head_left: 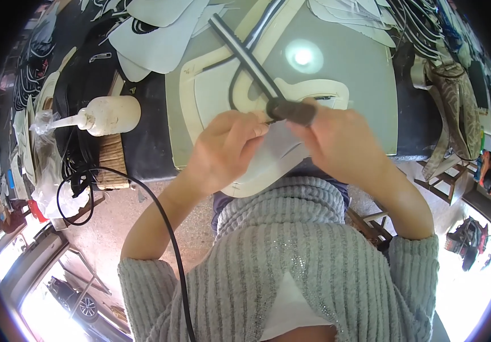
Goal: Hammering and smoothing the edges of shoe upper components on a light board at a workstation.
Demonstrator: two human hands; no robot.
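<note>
A black strip with a pale middle stripe [245, 55] slants down across the cream cut pieces to my hands. At its lower end is a dark, motion-blurred piece [294, 111]; whether it is the strip's folded end or something separate I cannot make out. The fingers of my right hand [339, 139] are closed on this dark piece. Just left of it, my left hand [223, 145] pinches at the strip's end, thumb and finger together. Under both hands lies a pale, rounded panel with a cream border [320, 87], partly over the table edge towards my lap.
A grey-green board [365, 108] covers the table middle. At left stand a white squeeze bottle [114, 115] and a ribbed brown block [112, 162]. White cut pieces [151, 40] pile up behind. Patterned fabric [453, 108] hangs at right. A black cable [166, 219] crosses by my left arm.
</note>
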